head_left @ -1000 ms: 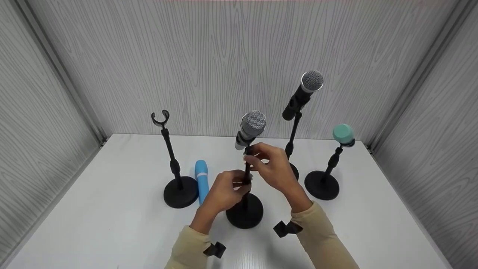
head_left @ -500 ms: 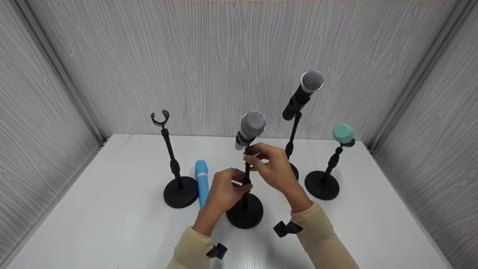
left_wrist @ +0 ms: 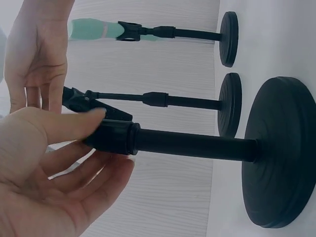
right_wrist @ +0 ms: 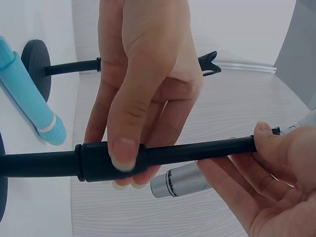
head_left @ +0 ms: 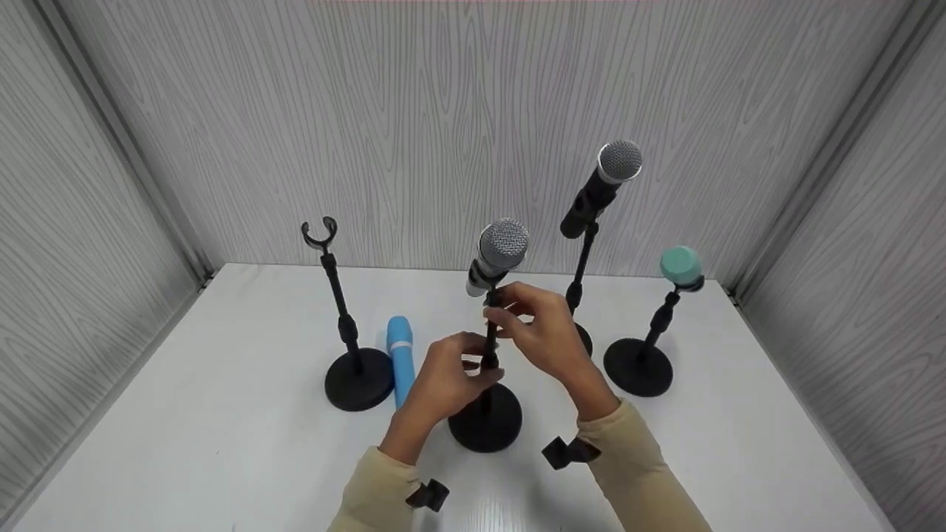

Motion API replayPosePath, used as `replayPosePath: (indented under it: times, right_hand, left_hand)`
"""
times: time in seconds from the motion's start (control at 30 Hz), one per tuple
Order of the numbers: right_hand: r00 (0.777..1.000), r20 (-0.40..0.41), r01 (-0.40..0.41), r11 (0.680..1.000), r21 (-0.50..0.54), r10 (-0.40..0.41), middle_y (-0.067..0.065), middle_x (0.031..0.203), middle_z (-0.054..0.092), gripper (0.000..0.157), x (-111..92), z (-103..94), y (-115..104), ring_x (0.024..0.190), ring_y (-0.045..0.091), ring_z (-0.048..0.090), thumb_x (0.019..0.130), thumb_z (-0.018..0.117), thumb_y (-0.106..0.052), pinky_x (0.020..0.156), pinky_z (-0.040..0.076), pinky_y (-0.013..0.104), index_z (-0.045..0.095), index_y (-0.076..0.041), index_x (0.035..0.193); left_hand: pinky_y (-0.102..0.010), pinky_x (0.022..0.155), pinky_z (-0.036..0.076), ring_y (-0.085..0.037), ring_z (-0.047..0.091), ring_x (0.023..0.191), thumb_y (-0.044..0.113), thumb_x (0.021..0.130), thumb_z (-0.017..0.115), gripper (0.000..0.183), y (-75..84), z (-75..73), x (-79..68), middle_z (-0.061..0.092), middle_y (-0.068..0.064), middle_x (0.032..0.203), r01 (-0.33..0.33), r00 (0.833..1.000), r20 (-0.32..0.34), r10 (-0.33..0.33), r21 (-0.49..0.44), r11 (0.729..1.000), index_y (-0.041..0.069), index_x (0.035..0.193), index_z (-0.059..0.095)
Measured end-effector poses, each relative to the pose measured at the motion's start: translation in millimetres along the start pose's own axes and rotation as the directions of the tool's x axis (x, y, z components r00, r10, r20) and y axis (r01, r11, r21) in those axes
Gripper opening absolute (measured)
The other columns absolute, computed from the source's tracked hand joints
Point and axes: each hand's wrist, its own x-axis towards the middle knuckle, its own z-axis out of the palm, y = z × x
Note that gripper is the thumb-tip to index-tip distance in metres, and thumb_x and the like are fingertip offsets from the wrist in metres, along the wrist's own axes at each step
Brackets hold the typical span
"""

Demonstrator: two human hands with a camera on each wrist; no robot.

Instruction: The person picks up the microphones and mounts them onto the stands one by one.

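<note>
A silver microphone [head_left: 503, 245] sits tilted in the clip of the middle black microphone stand [head_left: 485, 428]. My left hand [head_left: 445, 377] grips the stand's adjusting collar [right_wrist: 112, 160] between thumb and fingers. Higher up, my right hand [head_left: 545, 331] pinches the thin upper pole [right_wrist: 197, 151] just below the clip. The stand is upright, its round base [left_wrist: 281, 153] on the table. To the left of my left hand lies a blue microphone [head_left: 400, 355], its lower end hidden behind that hand and wrist.
An unloaded stand [head_left: 358, 380] with a bare clip is at the left, right beside the blue microphone. Behind my right hand rises a taller stand holding a black microphone [head_left: 595, 193]. A short stand [head_left: 638, 367] with a green microphone [head_left: 680, 264] is farther right. Grey panels [head_left: 443, 133] enclose the table.
My left fingers and thumb have shifted a little around the collar. My right hand keeps its place on the upper pole, and the stands and microphones stay put.
</note>
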Motion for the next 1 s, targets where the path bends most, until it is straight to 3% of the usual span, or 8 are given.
replayPosePath:
  times: [0.2, 0.33, 0.53, 0.77, 0.87, 1.0]
  right_hand:
    - [1.000, -0.003, -0.015, 1.000, 0.003, 0.015, 0.017, 0.095, 0.074, 0.009, 0.7, 0.9, -1.2, 0.088, 0.028, 0.077, 0.095, 0.071, -0.003, 0.071, 0.063, 0.028, 0.072, 0.002, 0.103]
    - [1.000, -0.006, -0.016, 1.000, 0.003, 0.016, 0.016, 0.094, 0.074, 0.009, 0.9, 1.1, -0.8, 0.087, 0.028, 0.077, 0.095, 0.071, -0.003, 0.071, 0.064, 0.030, 0.072, 0.001, 0.102]
    - [1.000, -0.003, -0.005, 1.000, 0.007, 0.005, 0.017, 0.094, 0.074, 0.008, 1.1, 0.0, -0.9, 0.086, 0.028, 0.077, 0.095, 0.070, -0.002, 0.071, 0.064, 0.030, 0.072, 0.001, 0.103]
    - [1.000, 0.001, 0.005, 1.000, 0.002, -0.005, 0.017, 0.095, 0.074, 0.009, 0.8, -0.3, -2.3, 0.088, 0.029, 0.077, 0.095, 0.070, -0.001, 0.072, 0.064, 0.029, 0.072, 0.000, 0.103]
    - [1.000, 0.001, 0.003, 1.000, -0.002, -0.003, 0.017, 0.095, 0.074, 0.008, 0.6, -0.5, -2.1, 0.088, 0.029, 0.077, 0.095, 0.070, -0.002, 0.072, 0.064, 0.029, 0.072, 0.001, 0.103]
    - [1.000, -0.001, -0.005, 1.000, 0.006, 0.005, 0.017, 0.095, 0.074, 0.008, 0.5, -1.1, -1.6, 0.088, 0.029, 0.077, 0.095, 0.070, -0.002, 0.072, 0.064, 0.030, 0.072, 0.001, 0.103]
  left_hand:
    - [-0.032, 0.077, 0.064, -0.022, 0.074, 0.093, 0.015, 0.082, 0.087, 0.028, 0.5, 6.5, -0.3, 0.075, -0.009, 0.098, -0.001, 0.990, -0.140, 0.013, 0.085, 0.996, 0.006, 0.104, 0.072]
    - [-0.028, 0.075, 0.063, -0.017, 0.075, 0.081, 0.012, 0.081, 0.087, 0.019, 1.3, 7.4, 0.0, 0.077, -0.006, 0.086, -0.008, 0.983, -0.181, 0.025, 0.093, 0.996, 0.007, 0.093, 0.074]
    - [-0.031, 0.079, 0.064, -0.018, 0.077, 0.084, 0.003, 0.085, 0.079, 0.012, 2.1, 5.4, 0.6, 0.079, -0.009, 0.089, -0.031, 0.991, -0.129, 0.035, 0.031, 0.999, 0.004, 0.097, 0.077]
    - [-0.038, 0.087, 0.063, -0.027, 0.077, 0.096, -0.013, 0.085, 0.064, 0.024, 0.6, 4.7, 1.0, 0.078, -0.013, 0.098, -0.050, 0.997, -0.053, 0.048, -0.026, 0.998, -0.003, 0.104, 0.075]
    - [-0.040, 0.089, 0.062, -0.029, 0.076, 0.099, -0.012, 0.087, 0.064, 0.024, 0.3, 3.6, 0.8, 0.077, -0.014, 0.102, -0.045, 0.999, -0.031, 0.044, -0.032, 0.998, -0.004, 0.107, 0.074]
    - [-0.041, 0.089, 0.062, -0.025, 0.076, 0.102, 0.002, 0.090, 0.072, 0.021, -0.1, 3.0, 0.8, 0.077, -0.010, 0.105, -0.019, 1.000, -0.019, 0.019, 0.008, 1.000, 0.003, 0.110, 0.073]
